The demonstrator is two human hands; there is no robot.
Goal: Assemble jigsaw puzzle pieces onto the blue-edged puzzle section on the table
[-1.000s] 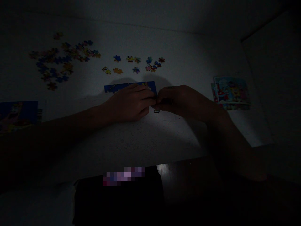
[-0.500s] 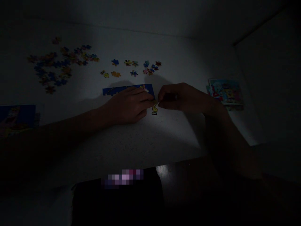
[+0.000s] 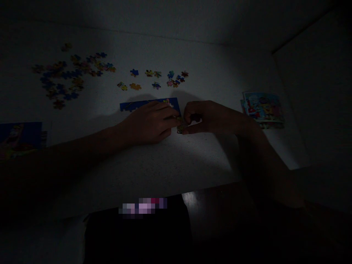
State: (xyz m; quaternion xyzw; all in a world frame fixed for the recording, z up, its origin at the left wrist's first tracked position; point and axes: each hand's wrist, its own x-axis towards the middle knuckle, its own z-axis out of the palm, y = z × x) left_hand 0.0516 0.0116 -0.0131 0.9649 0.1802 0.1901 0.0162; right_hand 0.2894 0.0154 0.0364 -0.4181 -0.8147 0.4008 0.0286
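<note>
A dark blue strip of joined jigsaw pieces [image 3: 130, 105] lies on the pale table, its right part covered by my left hand [image 3: 154, 123]. The fingers of that hand stretch flat over the strip, the fingertips at its right end. From the right, my right hand [image 3: 202, 115] meets them, thumb and forefinger bent around the edge of a yellow and dark puzzle piece [image 3: 180, 129]. This piece sits just below the strip's right end. The fingers partly hide it, and the dim light blurs whether it is joined to the strip.
Several loose puzzle pieces [image 3: 134, 86] are set out beyond the strip. A larger pile of pieces [image 3: 66, 75] spreads at the far left. A blue picture card or box [image 3: 23, 134] is by my left forearm; colourful picture cards [image 3: 264, 108] are stacked at right.
My right thumb has moved down onto the lower part of the yellow puzzle piece, and the hand has opened slightly around it. My left hand has stayed in place.
</note>
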